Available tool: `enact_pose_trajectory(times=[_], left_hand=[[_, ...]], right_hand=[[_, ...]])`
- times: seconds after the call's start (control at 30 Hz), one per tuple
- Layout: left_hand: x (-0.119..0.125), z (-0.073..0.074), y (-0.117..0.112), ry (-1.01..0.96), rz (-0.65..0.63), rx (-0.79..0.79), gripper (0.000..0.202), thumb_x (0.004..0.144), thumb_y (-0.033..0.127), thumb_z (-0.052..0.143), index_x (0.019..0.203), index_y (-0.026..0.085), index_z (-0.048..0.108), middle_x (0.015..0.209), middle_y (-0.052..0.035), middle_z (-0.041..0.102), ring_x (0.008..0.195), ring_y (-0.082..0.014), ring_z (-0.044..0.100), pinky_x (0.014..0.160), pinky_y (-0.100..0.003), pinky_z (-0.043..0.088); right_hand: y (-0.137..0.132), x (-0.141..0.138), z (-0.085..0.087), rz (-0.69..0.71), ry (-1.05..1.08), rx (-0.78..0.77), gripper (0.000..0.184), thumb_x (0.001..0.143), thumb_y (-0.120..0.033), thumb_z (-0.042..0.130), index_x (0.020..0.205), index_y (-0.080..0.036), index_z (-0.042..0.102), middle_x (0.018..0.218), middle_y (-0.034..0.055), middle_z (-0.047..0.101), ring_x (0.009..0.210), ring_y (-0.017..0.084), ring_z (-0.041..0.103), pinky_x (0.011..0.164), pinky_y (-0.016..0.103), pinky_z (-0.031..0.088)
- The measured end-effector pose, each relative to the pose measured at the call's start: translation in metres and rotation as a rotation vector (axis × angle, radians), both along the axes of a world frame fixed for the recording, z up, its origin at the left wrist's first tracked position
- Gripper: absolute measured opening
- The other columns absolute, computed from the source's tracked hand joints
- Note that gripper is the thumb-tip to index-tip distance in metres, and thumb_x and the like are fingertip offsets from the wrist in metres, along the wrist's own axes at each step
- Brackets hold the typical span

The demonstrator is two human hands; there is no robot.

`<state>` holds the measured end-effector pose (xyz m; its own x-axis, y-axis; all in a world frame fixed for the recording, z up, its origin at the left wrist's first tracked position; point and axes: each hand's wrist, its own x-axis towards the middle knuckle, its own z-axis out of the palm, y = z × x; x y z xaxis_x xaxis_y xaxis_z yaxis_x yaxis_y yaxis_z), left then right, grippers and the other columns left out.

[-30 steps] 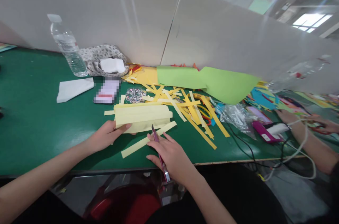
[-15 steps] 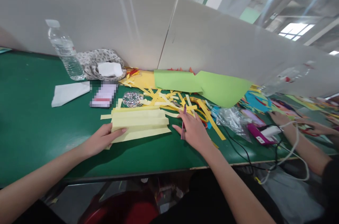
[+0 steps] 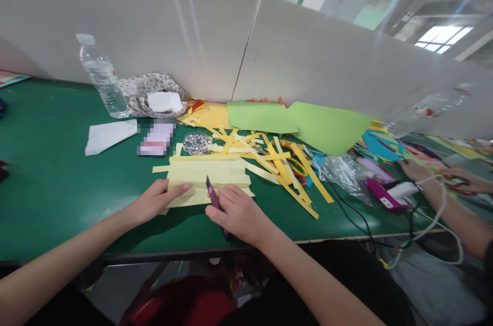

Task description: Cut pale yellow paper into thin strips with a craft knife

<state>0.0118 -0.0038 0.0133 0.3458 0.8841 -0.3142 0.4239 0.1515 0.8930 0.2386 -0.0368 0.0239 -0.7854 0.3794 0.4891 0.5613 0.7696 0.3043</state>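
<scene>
My left hand (image 3: 156, 202) grips the left edge of a pale yellow sheet of folded paper (image 3: 210, 174), thumb on top and fingers partly hidden under it. Horizontal creases run across the sheet, which lies on the green table. Held in my right hand (image 3: 241, 213) is a slim purple craft knife (image 3: 214, 197), its dark pointed tip aimed up and left over the paper's lower part. Whether the tip touches the paper I cannot tell. Just beyond the sheet lie yellow paper strips (image 3: 283, 156) and a round clear dish of small sparkling bits (image 3: 196, 144).
Green card sheets (image 3: 331, 126) lean near the grey partition (image 3: 185, 33). Orange-handled scissors (image 3: 298, 168) lie among the strips. A water bottle (image 3: 103, 79), phone (image 3: 157, 137) and white tissue (image 3: 110, 135) stand left. At right are crumpled plastic (image 3: 342, 172), a magenta power bank (image 3: 385, 195), cables and a co-worker's hands.
My right hand has moved left and down from beside the strips to over the paper's lower right, bringing the craft knife along. My left hand keeps its hold on the sheet.
</scene>
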Motion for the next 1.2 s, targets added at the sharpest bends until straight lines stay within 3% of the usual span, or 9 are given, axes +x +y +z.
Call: enact_pose_trajectory(times=[0.1,0.23,0.4,0.6,0.77,0.9,1.07,1.2], left_hand=[[-0.002,-0.003,0.001,0.006,-0.046,0.073,0.049,0.080,0.061,0.051,0.072,0.013,0.062,0.059,0.0016,0.050,0.054,-0.0115,0.042,0.047,-0.021,0.034],[-0.003,-0.006,0.002,0.044,-0.104,0.150,0.048,0.082,0.057,0.051,0.060,0.015,0.053,0.051,0.0039,0.041,0.049,-0.0109,0.041,0.046,-0.022,0.032],[-0.002,-0.006,0.004,0.008,-0.151,0.148,0.041,0.083,0.055,0.051,0.072,0.016,0.056,0.059,0.0041,0.043,0.050,-0.0110,0.048,0.046,-0.021,0.038],[-0.003,-0.014,0.007,0.077,-0.173,0.194,0.039,0.082,0.054,0.054,0.076,0.015,0.057,0.057,0.0048,0.042,0.048,-0.0106,0.046,0.044,-0.021,0.038],[-0.003,-0.012,0.006,0.033,-0.172,0.179,0.041,0.081,0.053,0.055,0.091,0.014,0.060,0.059,0.0037,0.049,0.049,-0.0111,0.048,0.045,-0.022,0.040],[-0.003,-0.010,0.002,0.065,-0.167,0.292,0.052,0.070,0.052,0.069,0.106,0.015,0.058,0.061,0.0040,0.052,0.053,-0.0125,0.049,0.047,-0.022,0.038],[-0.002,-0.013,0.002,0.052,-0.089,0.252,0.046,0.081,0.049,0.057,0.113,0.016,0.055,0.068,0.0005,0.061,0.049,-0.0127,0.053,0.045,-0.024,0.044],[-0.003,-0.017,0.005,0.046,-0.085,0.269,0.042,0.081,0.047,0.058,0.109,0.016,0.056,0.062,0.0023,0.060,0.042,-0.0115,0.050,0.040,-0.023,0.044]], right_hand=[[0.000,-0.004,-0.005,-0.004,-0.007,-0.023,0.019,0.092,-0.009,0.046,0.083,-0.021,0.060,0.066,0.0007,0.056,0.066,0.016,0.054,0.061,0.027,0.042],[0.002,0.001,-0.015,-0.053,0.045,-0.154,0.021,0.093,-0.009,0.044,0.086,-0.019,0.060,0.073,0.0033,0.061,0.072,0.016,0.058,0.066,0.027,0.045],[0.003,0.014,-0.021,-0.101,0.097,-0.223,0.024,0.093,-0.005,0.040,0.087,-0.016,0.060,0.072,0.0056,0.063,0.068,0.017,0.058,0.062,0.026,0.045],[0.008,0.015,-0.028,-0.199,0.267,-0.421,0.018,0.086,-0.004,0.048,0.088,-0.018,0.060,0.072,0.0032,0.062,0.067,0.016,0.057,0.060,0.024,0.042],[0.012,0.009,-0.030,-0.260,0.344,-0.399,0.016,0.084,-0.005,0.053,0.081,-0.019,0.059,0.065,0.0012,0.058,0.062,0.016,0.055,0.056,0.023,0.039],[0.013,0.007,-0.031,-0.292,0.379,-0.415,0.011,0.085,-0.010,0.056,0.080,-0.020,0.059,0.067,0.0015,0.060,0.063,0.016,0.057,0.056,0.023,0.040],[0.015,0.006,-0.030,-0.292,0.392,-0.462,0.009,0.087,-0.013,0.057,0.082,-0.020,0.058,0.070,0.0022,0.062,0.066,0.016,0.059,0.059,0.023,0.042],[0.014,0.014,-0.026,-0.259,0.323,-0.431,0.011,0.086,-0.010,0.055,0.083,-0.020,0.058,0.069,0.0028,0.062,0.066,0.017,0.058,0.058,0.024,0.042]])
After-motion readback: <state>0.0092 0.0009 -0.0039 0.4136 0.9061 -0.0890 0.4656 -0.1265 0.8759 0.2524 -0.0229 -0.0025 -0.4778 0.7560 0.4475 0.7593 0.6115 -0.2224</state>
